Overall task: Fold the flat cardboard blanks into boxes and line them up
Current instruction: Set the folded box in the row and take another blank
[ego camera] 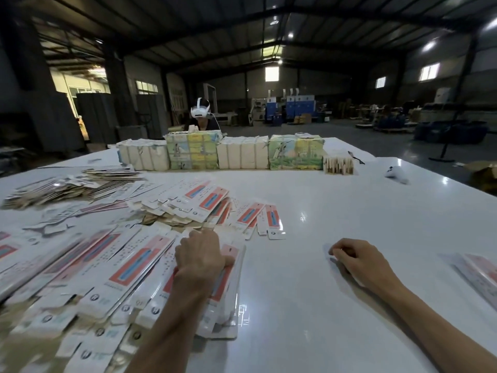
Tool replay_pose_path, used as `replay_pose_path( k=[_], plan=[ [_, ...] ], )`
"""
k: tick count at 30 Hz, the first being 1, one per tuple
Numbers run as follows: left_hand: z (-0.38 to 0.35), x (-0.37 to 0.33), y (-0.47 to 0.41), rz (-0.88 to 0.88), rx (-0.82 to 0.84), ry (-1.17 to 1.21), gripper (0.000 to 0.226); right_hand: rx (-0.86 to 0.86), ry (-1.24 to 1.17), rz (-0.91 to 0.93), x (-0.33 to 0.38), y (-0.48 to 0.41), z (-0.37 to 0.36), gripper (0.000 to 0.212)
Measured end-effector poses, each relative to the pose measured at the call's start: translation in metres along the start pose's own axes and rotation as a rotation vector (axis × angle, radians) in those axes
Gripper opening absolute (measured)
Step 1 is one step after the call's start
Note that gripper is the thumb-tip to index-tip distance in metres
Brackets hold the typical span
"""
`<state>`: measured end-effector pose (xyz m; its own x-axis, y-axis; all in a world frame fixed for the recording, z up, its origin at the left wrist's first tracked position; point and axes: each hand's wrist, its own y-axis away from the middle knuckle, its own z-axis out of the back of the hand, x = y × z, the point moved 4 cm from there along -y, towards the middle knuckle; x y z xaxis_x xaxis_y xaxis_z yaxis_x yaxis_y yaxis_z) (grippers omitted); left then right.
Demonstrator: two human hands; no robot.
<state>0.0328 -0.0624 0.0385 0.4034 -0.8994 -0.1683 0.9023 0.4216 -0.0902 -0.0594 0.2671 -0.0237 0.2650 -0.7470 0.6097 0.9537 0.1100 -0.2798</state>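
Note:
Long flat cardboard blanks (126, 267), white with a red and blue strip, lie fanned in a thick pile over the left of the white table (336, 211). My left hand (200, 258) rests knuckles-up on the rightmost blank (231, 286) of that pile, fingers curled over its far end. My right hand (352, 258) lies on the bare table to the right, fingers loosely curled, holding nothing. More blanks (212, 203) spread behind the left hand. A few folded boxes (481, 275) lie at the right edge.
Bundled stacks of packaging (242, 154) form a row across the table's far side, with a person in a white headset (200, 111) seated behind them. A white controller (396, 173) lies at the far right. Brown-backed blanks (67, 184) are heaped far left.

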Motion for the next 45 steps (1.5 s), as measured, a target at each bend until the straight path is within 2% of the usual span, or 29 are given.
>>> replay_pose_path(
  k=[2, 4, 6, 9, 13, 16, 19, 22, 26, 30, 32, 35, 37, 39, 42, 45],
  plan=[
    [-0.001, 0.001, -0.003, 0.021, -0.021, -0.051, 0.084, 0.006, 0.0, 0.009, 0.0, 0.001, 0.001, 0.024],
    [-0.002, 0.0, -0.007, 0.026, -0.03, -0.071, 0.085, 0.011, -0.005, 0.017, 0.0, 0.002, 0.001, 0.025],
    [-0.003, 0.002, -0.01, 0.022, -0.024, -0.032, 0.085, 0.01, -0.012, 0.025, 0.0, 0.003, 0.001, 0.025],
    [-0.007, 0.007, -0.013, 0.06, 0.003, 0.037, 0.104, 0.012, -0.006, 0.026, 0.0, 0.002, 0.001, 0.025],
    [-0.005, 0.013, -0.015, 0.01, -0.014, 0.073, 0.075, 0.015, -0.002, 0.026, 0.001, 0.003, 0.001, 0.023],
    [-0.003, 0.015, -0.015, 0.009, -0.012, 0.015, 0.072, 0.015, 0.001, 0.021, 0.002, 0.005, 0.002, 0.022],
    [-0.001, 0.015, -0.013, -0.005, -0.003, 0.011, 0.06, 0.015, 0.007, 0.022, 0.003, 0.005, 0.002, 0.021],
    [0.001, 0.017, -0.012, 0.011, -0.024, 0.093, 0.054, 0.02, 0.005, 0.024, 0.003, 0.005, 0.002, 0.021],
    [0.008, 0.015, -0.013, -0.056, 0.082, 0.164, 0.04, 0.02, 0.01, 0.024, 0.003, 0.004, 0.001, 0.021],
    [0.024, 0.006, -0.016, -0.082, 0.0, 0.224, 0.031, 0.022, 0.023, 0.025, 0.003, 0.004, 0.001, 0.021],
    [0.033, -0.004, -0.017, -0.123, -0.004, 0.344, 0.025, 0.017, 0.024, 0.024, 0.003, 0.003, 0.001, 0.021],
    [0.046, -0.03, -0.016, -0.222, 0.134, 0.75, 0.027, 0.017, 0.034, 0.026, 0.002, 0.002, 0.0, 0.022],
    [0.047, -0.061, -0.01, -0.31, 0.35, 1.133, 0.027, 0.024, 0.029, 0.027, 0.001, 0.002, -0.001, 0.023],
    [0.037, -0.096, -0.002, -0.357, 0.565, 1.409, 0.025, 0.023, -0.008, 0.03, 0.001, 0.001, -0.001, 0.023],
    [-0.002, -0.14, 0.011, -0.224, 0.828, 1.612, 0.029, -0.011, -0.213, 0.042, 0.004, 0.002, 0.004, 0.023],
    [-0.048, -0.164, 0.021, -0.093, 0.894, 1.632, 0.042, -0.098, -0.406, 0.037, 0.005, 0.006, 0.013, 0.02]
  ],
)
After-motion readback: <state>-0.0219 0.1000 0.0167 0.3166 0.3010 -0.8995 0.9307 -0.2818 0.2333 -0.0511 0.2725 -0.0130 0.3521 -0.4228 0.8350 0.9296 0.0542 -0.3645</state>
